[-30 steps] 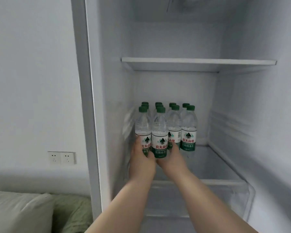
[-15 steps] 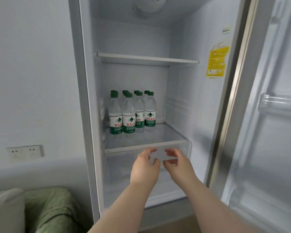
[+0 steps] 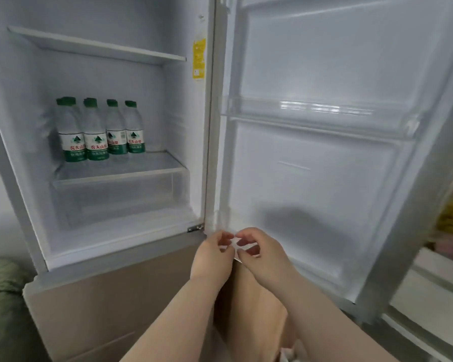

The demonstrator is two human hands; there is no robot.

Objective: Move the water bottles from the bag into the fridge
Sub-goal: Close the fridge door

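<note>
fridge [image 3: 24, 192]: door's swung wide open, white inside, pretty bare apart from the water

water bottles [image 3: 100, 131]: clear plastic, green caps, white and green labels with red characters. They stand upright in a tight cluster on the glass shelf [image 3: 152, 165], pushed to the back left corner. Four show along the front and more caps peek out behind on the left, can't get a full count

upper shelf [image 3: 102, 49]: white, nothing on it that I can see

crisper drawer [image 3: 131, 189]: clear plastic, sits right under the glass shelf, closed

door [image 3: 324, 178]: hangs open on the right, one clear door bin [image 3: 324, 113] across it

yellow sticker [image 3: 199, 58]: on the right inner wall near the door hinge side, text too small to read

left hand [image 3: 211, 257]: down below the fridge compartment, in front of the door's lower corner, fingers loosely curled, holding nothing

right hand [image 3: 263, 254]: just beside the left one, fingertips nearly meeting it, also loosely curled and empty

lower front [image 3: 115, 296]: beige panel under the open compartment

green fabric [image 3: 3, 296]: something soft and rumpled at the bottom left, beside the fridge

bag: white bit between the forearms at the bottom edge might be it, honestly can't tell
</note>
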